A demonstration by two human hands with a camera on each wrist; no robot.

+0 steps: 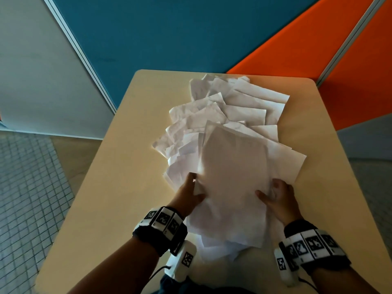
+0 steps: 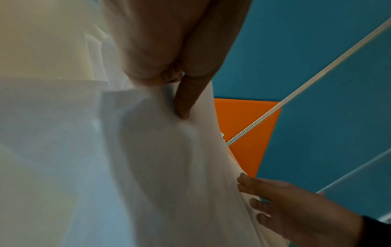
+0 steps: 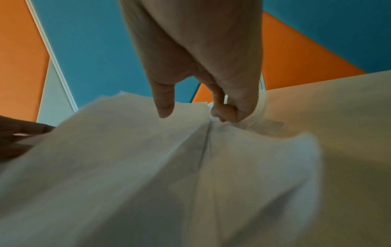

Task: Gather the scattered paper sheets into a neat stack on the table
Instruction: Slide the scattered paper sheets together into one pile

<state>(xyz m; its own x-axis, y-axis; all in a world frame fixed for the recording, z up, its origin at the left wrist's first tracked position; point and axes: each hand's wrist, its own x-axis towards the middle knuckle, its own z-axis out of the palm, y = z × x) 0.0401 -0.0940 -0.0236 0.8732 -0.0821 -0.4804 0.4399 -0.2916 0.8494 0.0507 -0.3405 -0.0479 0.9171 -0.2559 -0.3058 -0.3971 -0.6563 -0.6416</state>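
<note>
Left hand (image 1: 188, 193): grip pinching the left edge of the lifted bundle of sheets (image 1: 233, 183), thumb on top.
Bundle: held between both hands over the near half of the worktop (image 1: 127, 166), above the fanned paper sheets (image 1: 233, 107).
Right hand (image 1: 280, 196): grip pinching the right edge, fingers curled under.
Handling: best squared by easing both pinches and tapping the edges down together.
Materials: thin white paper, creased, corners splayed; worktop pale, smooth, round-cornered.

Left hand (image 1: 189, 194) fingers hidden under the sheets (image 1: 233, 187). Right hand (image 1: 281, 198) fingertips tucked beneath too. Blurred paper in both wrist views; sheet count impossible to tell.
</note>
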